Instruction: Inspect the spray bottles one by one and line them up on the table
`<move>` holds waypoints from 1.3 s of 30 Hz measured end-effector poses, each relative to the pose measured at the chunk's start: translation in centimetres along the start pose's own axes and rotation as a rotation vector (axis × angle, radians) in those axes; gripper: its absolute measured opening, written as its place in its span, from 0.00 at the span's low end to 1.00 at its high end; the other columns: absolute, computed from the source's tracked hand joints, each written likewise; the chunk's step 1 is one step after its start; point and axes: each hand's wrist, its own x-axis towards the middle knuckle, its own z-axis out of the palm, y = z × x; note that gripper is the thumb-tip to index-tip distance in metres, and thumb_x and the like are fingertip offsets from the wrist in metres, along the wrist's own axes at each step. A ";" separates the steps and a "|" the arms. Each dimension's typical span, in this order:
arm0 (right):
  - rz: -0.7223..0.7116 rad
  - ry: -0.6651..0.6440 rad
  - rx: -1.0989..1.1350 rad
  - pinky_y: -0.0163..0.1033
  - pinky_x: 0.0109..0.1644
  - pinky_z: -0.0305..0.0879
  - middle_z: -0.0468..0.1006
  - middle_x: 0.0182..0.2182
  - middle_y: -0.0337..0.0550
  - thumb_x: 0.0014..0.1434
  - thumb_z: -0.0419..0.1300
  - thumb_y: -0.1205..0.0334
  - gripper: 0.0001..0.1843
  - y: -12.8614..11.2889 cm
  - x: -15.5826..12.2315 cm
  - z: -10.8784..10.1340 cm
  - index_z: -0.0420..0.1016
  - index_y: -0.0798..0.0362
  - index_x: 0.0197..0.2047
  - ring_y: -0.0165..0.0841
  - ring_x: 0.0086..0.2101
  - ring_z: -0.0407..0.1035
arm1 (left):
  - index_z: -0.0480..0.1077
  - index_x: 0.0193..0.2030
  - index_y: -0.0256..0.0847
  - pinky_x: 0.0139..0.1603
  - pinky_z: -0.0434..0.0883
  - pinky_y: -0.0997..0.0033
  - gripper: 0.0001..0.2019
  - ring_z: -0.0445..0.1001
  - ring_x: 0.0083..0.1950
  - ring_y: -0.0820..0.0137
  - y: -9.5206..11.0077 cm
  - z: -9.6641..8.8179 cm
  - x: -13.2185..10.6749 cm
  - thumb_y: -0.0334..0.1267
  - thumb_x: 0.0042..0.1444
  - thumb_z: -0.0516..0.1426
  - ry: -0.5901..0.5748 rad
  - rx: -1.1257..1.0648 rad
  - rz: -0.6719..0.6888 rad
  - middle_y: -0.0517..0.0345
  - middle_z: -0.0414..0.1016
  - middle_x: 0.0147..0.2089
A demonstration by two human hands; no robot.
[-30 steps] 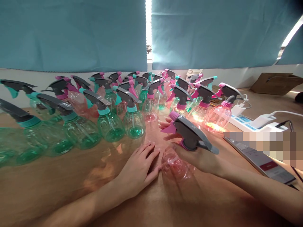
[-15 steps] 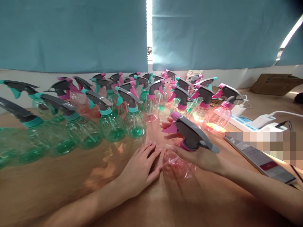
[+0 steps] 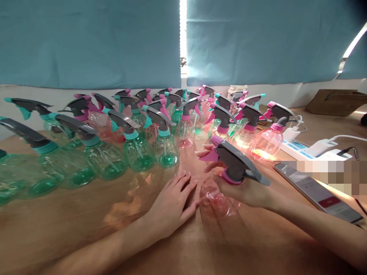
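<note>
A clear pink spray bottle [image 3: 219, 198] stands upright on the wooden table in front of me, with a grey and pink spray head [image 3: 236, 158] whose trigger points away to the left. My right hand [image 3: 242, 191] is closed around its neck, just below the pink collar. Several of its fingertips show beyond the trigger; the rest of the grip is hidden by the spray head. Flat on the table to the left lies my left hand [image 3: 174, 202], fingers stretched out and holding nothing. Its thumb tip is close to the pink bottle's base.
Green spray bottles [image 3: 139, 154] line the left side, with several more green and pink ones behind. A pink spray bottle [image 3: 268, 143] stands at the right, near a white power strip [image 3: 304, 151] with chargers. A phone [image 3: 317, 191] lies nearer; a cardboard box [image 3: 329, 102] sits far right.
The view has shifted slightly, moving everything a little to the right. My right thumb, earlier stretched over the bottle's shoulder, is now tucked in by the neck. My left hand stays flat.
</note>
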 end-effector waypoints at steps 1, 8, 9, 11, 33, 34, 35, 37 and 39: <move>-0.002 0.010 0.008 0.40 0.40 0.74 0.80 0.36 0.39 0.54 0.56 0.67 0.22 -0.2 0.0 0.0 0.71 0.44 0.53 0.33 0.35 0.76 | 0.63 0.63 0.37 0.66 0.60 0.47 0.21 0.59 0.68 0.53 0.0 0.1 0.0 0.41 0.65 0.54 0.004 -0.002 0.000 0.42 0.65 0.65; 0.061 0.064 -0.047 0.38 0.32 0.71 0.65 0.17 0.31 0.47 0.54 0.69 0.06 -1.7 0.1 -0.3 0.65 0.47 0.25 0.28 0.21 0.64 | 0.62 0.64 0.35 0.66 0.59 0.48 0.22 0.58 0.69 0.53 -0.1 0.2 -0.1 0.41 0.66 0.54 -0.010 0.042 0.002 0.40 0.63 0.67; 0.087 0.071 -0.048 0.36 0.27 0.68 0.59 0.15 0.30 0.46 0.54 0.69 0.08 -2.0 0.1 -0.3 0.60 0.47 0.21 0.27 0.18 0.60 | 0.63 0.64 0.35 0.66 0.59 0.48 0.22 0.58 0.69 0.53 -0.1 0.2 -0.1 0.41 0.66 0.54 -0.012 0.051 0.002 0.40 0.63 0.67; 0.140 0.076 -0.054 0.32 0.19 0.58 0.52 0.14 0.30 0.45 0.54 0.67 0.14 -2.4 0.1 -0.4 0.50 0.48 0.17 0.26 0.16 0.53 | 0.63 0.64 0.35 0.66 0.59 0.48 0.22 0.58 0.69 0.53 -0.2 0.3 -0.1 0.41 0.66 0.54 -0.003 0.056 0.007 0.41 0.63 0.67; -0.012 0.206 -0.029 0.39 0.29 0.68 0.72 0.29 0.37 0.56 0.62 0.52 0.21 0.0 -0.4 0.9 0.71 0.47 0.52 0.30 0.23 0.63 | 0.66 0.60 0.33 0.64 0.62 0.48 0.19 0.61 0.67 0.51 0.0 -0.1 0.0 0.40 0.66 0.54 0.018 0.047 0.017 0.39 0.65 0.65; -0.017 0.217 -0.016 0.39 0.30 0.69 0.74 0.32 0.38 0.56 0.63 0.51 0.21 0.0 -0.5 0.9 0.71 0.47 0.52 0.30 0.24 0.64 | 0.67 0.59 0.33 0.64 0.62 0.48 0.18 0.62 0.66 0.51 0.1 -0.2 0.1 0.40 0.66 0.53 0.018 0.043 0.016 0.39 0.65 0.65; -0.020 0.228 -0.017 0.39 0.30 0.69 0.75 0.34 0.39 0.55 0.64 0.50 0.22 0.0 -0.6 0.9 0.71 0.47 0.52 0.30 0.25 0.65 | 0.67 0.59 0.34 0.64 0.62 0.48 0.18 0.62 0.66 0.51 0.1 -0.2 0.1 0.41 0.67 0.53 0.018 0.040 0.018 0.40 0.65 0.64; -0.012 0.232 -0.055 0.39 0.30 0.69 0.74 0.30 0.38 0.55 0.64 0.48 0.20 -0.1 -0.8 0.8 0.73 0.48 0.48 0.31 0.26 0.66 | 0.67 0.59 0.36 0.64 0.62 0.48 0.17 0.62 0.66 0.52 0.1 -0.3 0.1 0.40 0.67 0.53 0.021 0.038 0.020 0.41 0.65 0.64; -0.004 0.227 -0.107 0.40 0.32 0.69 0.74 0.27 0.38 0.54 0.65 0.45 0.20 -0.3 -1.1 0.6 0.75 0.48 0.44 0.33 0.27 0.68 | 0.66 0.60 0.36 0.64 0.62 0.48 0.18 0.62 0.66 0.52 -0.1 -0.2 0.1 0.40 0.67 0.52 0.036 0.045 0.022 0.42 0.65 0.64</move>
